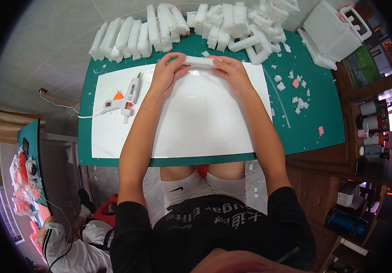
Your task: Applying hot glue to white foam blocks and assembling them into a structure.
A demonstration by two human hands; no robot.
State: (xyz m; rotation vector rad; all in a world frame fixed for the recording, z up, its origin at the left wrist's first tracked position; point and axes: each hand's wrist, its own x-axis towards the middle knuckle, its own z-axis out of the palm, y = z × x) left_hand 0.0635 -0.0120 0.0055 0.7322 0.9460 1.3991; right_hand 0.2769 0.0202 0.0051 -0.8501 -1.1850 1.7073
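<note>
Between my two hands, at the far edge of a white board (196, 118), is a white foam strip (200, 62). My left hand (170, 70) has its thumb and fingers closed on the strip's left end. The right end is pinched by my right hand (229, 72). The strip lies roughly level, running left to right. To the left of my left forearm, a white hot glue gun (125, 102) with an orange part rests on the board. Just beyond my hands stand several white foam pieces (164, 29).
Foam scraps (299, 103) and a clear glue stick (277, 96) lie on the green mat (314, 132) at right. A large white foam block (332, 29) stands at the back right. A cable (59, 103) runs left from the glue gun. Another person (73, 245) sits at lower left.
</note>
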